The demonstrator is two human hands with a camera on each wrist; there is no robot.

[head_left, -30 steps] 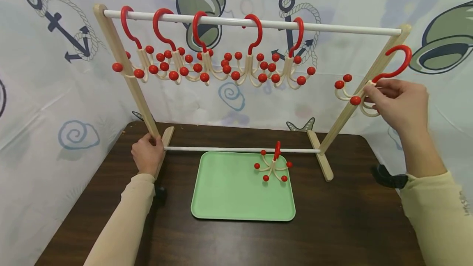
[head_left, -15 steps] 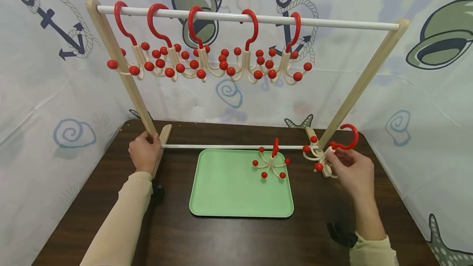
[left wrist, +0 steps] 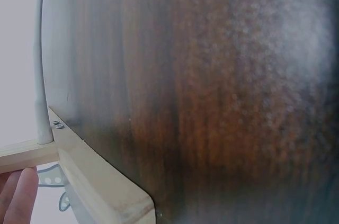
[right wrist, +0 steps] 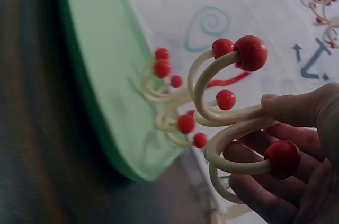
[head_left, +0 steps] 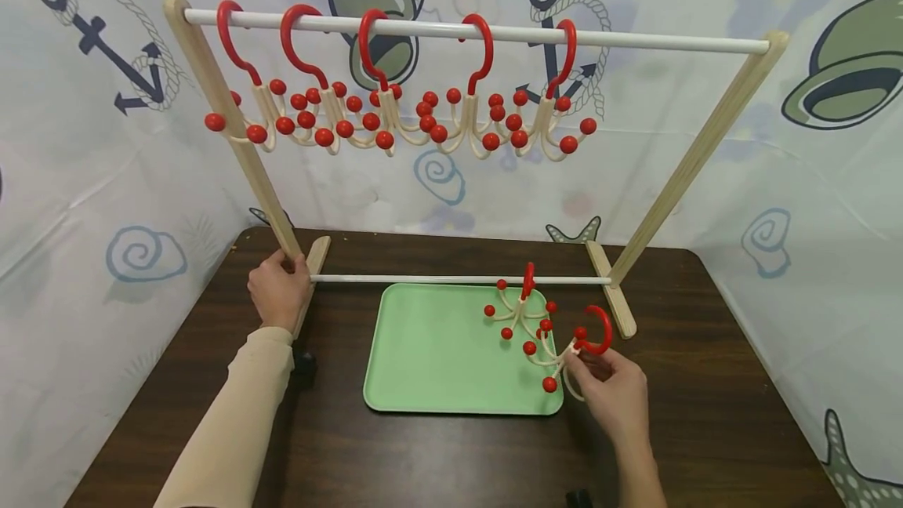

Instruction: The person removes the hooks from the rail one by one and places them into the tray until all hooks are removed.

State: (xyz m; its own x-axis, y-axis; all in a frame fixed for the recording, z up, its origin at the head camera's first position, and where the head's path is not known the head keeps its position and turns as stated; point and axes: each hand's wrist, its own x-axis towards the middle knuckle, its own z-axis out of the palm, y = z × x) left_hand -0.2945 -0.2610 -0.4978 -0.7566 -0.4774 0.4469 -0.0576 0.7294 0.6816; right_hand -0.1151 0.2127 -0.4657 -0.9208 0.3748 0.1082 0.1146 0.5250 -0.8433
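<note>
1. One cream hanger (head_left: 570, 350) with red-balled prongs, clamped at its stem between the thumb and curled fingers of the right hand (head_left: 615, 394); held at the right edge of the green tray (head_left: 444, 375), contact with it impossible to tell.
2. Key relation, as judged: prong end lying left of the fingers, toward the tray; red hook (head_left: 607, 332) at the opposite end, just above the hand. Long axis tilted well off upright, running from prongs on the left to hook on the right.
3. Just beyond those prongs and a little left: second hanger (head_left: 520, 309), standing hook-up near the tray's far right corner. Prongs overlapping in the head view; touching or merely close, not clear.
4. Nearer to both: the right hand. Well apart from them, left hand (head_left: 278, 292) with fingers closed round the lower end of the left post (head_left: 255, 179).
5. Farther out: lower rod (head_left: 423, 280) just behind the tray; high above, upper rod (head_left: 663, 41) with five hung hangers (head_left: 470, 112), and right post (head_left: 694, 155) past the last of them.
6. Beneath everything, dark table (head_left: 423, 469).
</note>
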